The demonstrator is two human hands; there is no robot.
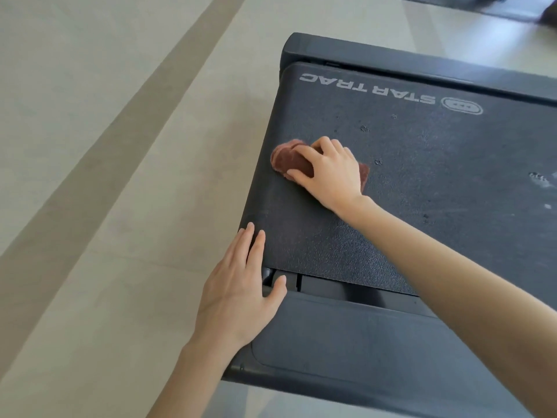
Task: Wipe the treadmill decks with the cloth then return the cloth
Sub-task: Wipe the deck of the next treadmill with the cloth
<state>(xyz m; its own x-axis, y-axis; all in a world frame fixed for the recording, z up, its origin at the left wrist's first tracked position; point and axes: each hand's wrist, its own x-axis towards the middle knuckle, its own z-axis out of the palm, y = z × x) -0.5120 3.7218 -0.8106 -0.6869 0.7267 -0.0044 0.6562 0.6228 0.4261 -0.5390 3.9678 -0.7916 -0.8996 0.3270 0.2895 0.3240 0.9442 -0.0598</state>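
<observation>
- I'm looking down on a pale grey floor [90, 146] crossed by a darker diagonal stripe; the black treadmill [346, 351] sits on it, its rear end toward me, and I'll place everything against the white STAR TRAC logo [370, 90] printed on the belt.
- The treadmill deck [422, 182] spreads out on my side of that logo, textured black, with pale specks and smudges scattered to the right of the logo, so that stretch looks unwiped to me.
- The cloth [291, 162], reddish-brown and bunched, lies flat on the belt just nearer me than the logo's left end, close to the belt's left edge.
- My right hand [331, 170] lies on top of it, palm down, fingers curled over the wad: the grip is closed on the cloth and pressing it onto the belt, which I judge gives the rub its pressure.
- My left hand [241, 291] is well nearer me than the logo, laid flat and empty with fingers out across the deck's left rear corner, touching the frame. I read that as a brace for the lean forward.
- Judgement: wiping is in hand on this deck, the right part remains, and returning the cloth is not yet due.
</observation>
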